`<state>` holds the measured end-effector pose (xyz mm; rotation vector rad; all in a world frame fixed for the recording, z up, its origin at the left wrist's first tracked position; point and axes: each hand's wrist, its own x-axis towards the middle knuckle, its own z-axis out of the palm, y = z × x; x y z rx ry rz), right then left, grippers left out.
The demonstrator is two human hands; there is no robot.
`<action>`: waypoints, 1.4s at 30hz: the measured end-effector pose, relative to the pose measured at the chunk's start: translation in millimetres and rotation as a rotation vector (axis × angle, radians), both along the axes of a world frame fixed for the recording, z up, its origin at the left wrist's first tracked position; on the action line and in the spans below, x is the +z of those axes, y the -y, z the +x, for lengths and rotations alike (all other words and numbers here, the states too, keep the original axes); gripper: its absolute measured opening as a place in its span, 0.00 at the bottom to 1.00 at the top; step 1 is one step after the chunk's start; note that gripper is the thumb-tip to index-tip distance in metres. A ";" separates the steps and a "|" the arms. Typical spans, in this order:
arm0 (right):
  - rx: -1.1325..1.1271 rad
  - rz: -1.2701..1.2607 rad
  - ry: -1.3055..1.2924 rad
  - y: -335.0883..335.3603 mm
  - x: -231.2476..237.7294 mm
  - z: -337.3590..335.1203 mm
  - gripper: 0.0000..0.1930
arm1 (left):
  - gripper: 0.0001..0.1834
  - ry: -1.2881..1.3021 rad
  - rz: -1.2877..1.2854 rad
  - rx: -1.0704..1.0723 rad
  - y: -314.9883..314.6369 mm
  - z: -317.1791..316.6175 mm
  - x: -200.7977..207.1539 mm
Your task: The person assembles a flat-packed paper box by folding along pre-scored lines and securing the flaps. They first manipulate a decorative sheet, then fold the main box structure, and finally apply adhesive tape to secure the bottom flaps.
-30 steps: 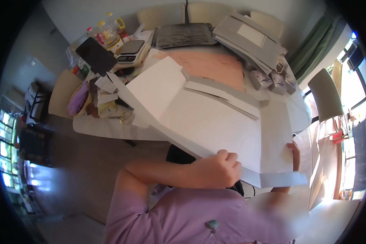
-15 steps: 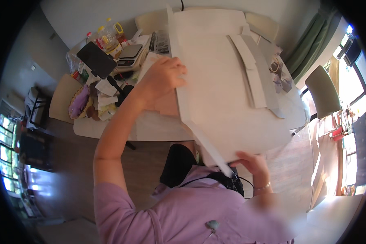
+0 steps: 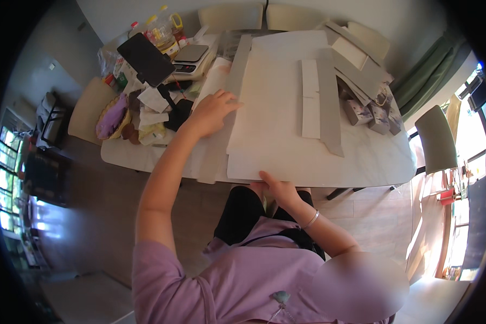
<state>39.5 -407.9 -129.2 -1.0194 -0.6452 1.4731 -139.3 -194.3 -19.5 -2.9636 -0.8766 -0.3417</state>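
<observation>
A large white cardboard sheet [image 3: 275, 119] lies on the table in front of me, its near edge close to the table's front. A long grey flap [image 3: 240, 67] is folded along its left side. My left hand [image 3: 215, 112] lies over this flap, fingers bent and loosely spread on its surface. At the near edge, my right hand [image 3: 278, 190] pinches the sheet, thumb on top and the other fingers hidden below. Toward the sheet's right side are a grey flap [image 3: 329, 108] and a narrow white strip [image 3: 310, 100].
Left on the marble-patterned table [image 3: 378, 162] stand a phone on a holder [image 3: 146, 59], a kitchen scale [image 3: 191, 54], oil bottles [image 3: 162, 29] and a basket with purple cloth [image 3: 112, 116]. Patterned boxes [image 3: 370, 116] and grey card pieces [image 3: 356, 59] sit at right. Chairs surround the table.
The sheet has come down flat onto the table from a tilted, raised position. Its left flap has folded inward under my left hand. My right hand has moved left along the near edge.
</observation>
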 end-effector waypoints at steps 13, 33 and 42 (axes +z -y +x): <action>0.775 0.108 0.443 18.5 37.1 55.1 0.09 | 0.22 -0.020 -0.036 0.098 100.2 -33.6 -8.5; -0.316 0.186 1.947 -22.0 22.8 119.8 0.11 | 0.59 -0.062 -0.321 0.114 121.6 9.0 -40.0; -0.673 0.187 1.336 2.9 9.8 148.5 0.01 | 0.58 0.175 -0.408 0.273 96.7 -38.4 -68.2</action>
